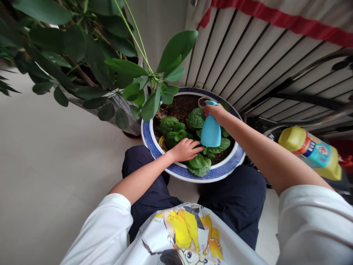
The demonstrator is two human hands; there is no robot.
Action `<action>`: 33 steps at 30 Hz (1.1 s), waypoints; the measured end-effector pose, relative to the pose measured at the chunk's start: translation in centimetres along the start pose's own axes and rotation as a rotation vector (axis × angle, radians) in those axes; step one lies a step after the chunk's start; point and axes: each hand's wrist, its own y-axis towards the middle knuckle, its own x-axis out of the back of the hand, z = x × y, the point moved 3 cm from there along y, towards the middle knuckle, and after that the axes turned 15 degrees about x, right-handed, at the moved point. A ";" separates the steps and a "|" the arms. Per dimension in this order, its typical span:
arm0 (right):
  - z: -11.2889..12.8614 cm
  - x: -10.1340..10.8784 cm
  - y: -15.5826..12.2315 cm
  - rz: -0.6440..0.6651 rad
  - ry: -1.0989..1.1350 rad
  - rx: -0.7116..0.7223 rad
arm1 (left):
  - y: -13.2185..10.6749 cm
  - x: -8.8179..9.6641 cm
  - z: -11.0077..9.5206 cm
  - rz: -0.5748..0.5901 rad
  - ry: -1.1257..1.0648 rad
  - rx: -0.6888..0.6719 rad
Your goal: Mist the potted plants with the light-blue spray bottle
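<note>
My right hand (216, 111) is wrapped round the neck of a light blue spray bottle (211, 133), which hangs upright over a planter. My left hand (186, 149) lies palm down among the leafy green plants (196, 118), its fingers stretched out toward the bottle's base; whether they touch a leaf I cannot tell. Round and wide, the planter has a blue and white patterned rim (176, 170). Dark soil (189, 103) with pale grains shows at its far side. A small white pot (202, 102) stands in the soil behind the bottle.
A large leafy houseplant (91, 55) leans in from the upper left, one stem reaching over the planter. Slatted white panelling (234, 48) with a red-edged cloth stands behind. At right are metal tubes (309, 73) and a yellow bottle (293, 139) with a colourful label.
</note>
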 end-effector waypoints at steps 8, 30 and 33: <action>0.0 3.2 -0.2 -0.147 0.066 -0.122 | -0.2 0.2 0.0 -0.015 -0.037 -0.133; 5.0 -9.4 -7.2 0.435 0.327 -0.016 | -2.7 -0.2 -1.0 -0.330 -1.711 0.870; 4.0 -10.5 -6.6 0.329 0.322 -0.071 | -2.7 -1.0 -0.5 -0.394 -1.691 0.900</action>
